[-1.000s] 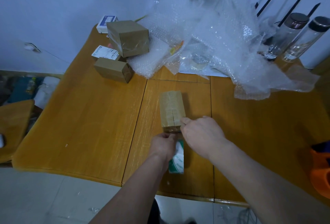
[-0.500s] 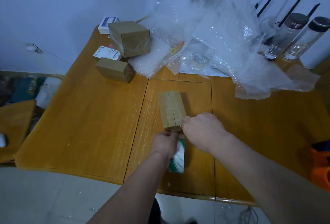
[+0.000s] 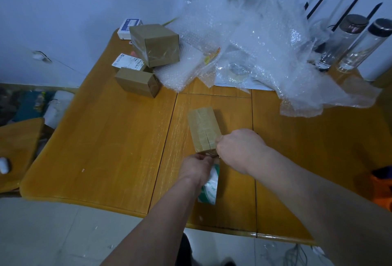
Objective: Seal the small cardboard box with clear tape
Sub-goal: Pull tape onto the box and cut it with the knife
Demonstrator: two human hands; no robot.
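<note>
**Taping the seam, near end of the box**

Running clear tape along the top seam looks to be the step in hand. The small cardboard box [image 3: 204, 130] sits on the wooden table [image 3: 118, 149], roughly at its middle, its long side pointing away from the person. A glossy strip seems to cover the far part of the top; towards the near end the slit between the flaps shows dark, and I cannot tell whether tape lies over it.

The left hand [image 3: 198, 169] is closed around a tape roll [image 3: 209, 187] with a green and white wrapper, held just in front of the near end of the box. Its fingers are curled under and hidden, so how tightly they grip cannot be told. The right hand [image 3: 238, 149] is bunched against the near right corner of the box, its thumb tip touching the top edge; the other fingers fold out of sight, and whether they pinch tape or only press the cardboard is not visible.

Next, I would judge, the strip needs pulling taut, pressing over the near edge and down the end face, then tearing off; the box is light and may slide unless steadied.

Well apart at the far left stand other cardboard boxes [image 3: 154, 44], beside a heap of bubble wrap [image 3: 254, 49]
</note>
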